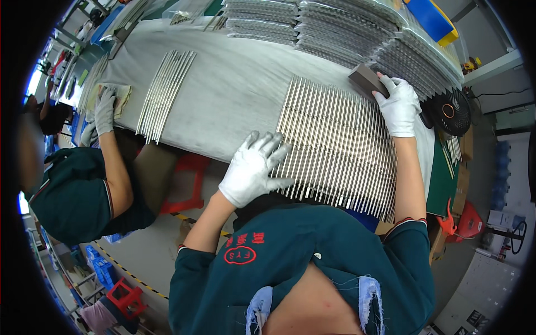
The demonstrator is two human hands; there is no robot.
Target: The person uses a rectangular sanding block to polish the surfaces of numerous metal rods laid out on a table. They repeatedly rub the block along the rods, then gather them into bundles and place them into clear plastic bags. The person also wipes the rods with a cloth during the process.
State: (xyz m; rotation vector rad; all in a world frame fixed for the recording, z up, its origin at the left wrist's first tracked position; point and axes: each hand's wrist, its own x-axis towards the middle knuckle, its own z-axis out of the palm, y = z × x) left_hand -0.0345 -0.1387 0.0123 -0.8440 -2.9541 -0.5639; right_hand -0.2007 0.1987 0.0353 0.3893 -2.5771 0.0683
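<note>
A wide row of thin shiny metal rods (335, 142) lies side by side on the cloth-covered table (229, 84) before me. My left hand (254, 170), in a white glove with grey fingertips, rests at the row's left edge with its fingers spread. At the row's far right corner my right hand (399, 106), also gloved, grips a dark grey-brown rectangular block (367, 80). Bare fingertips poke out of that glove and press on the block. Its near end lies close to the rods' far ends; I cannot tell whether they touch.
Stacks of plastic-wrapped rods (346, 39) line the far side. A smaller group of rods (166, 95) lies left, near a co-worker's gloved hand (105, 109) on a cloth. A black fan (449, 111) stands right, and a blue and yellow bin (432, 21) sits at the back right.
</note>
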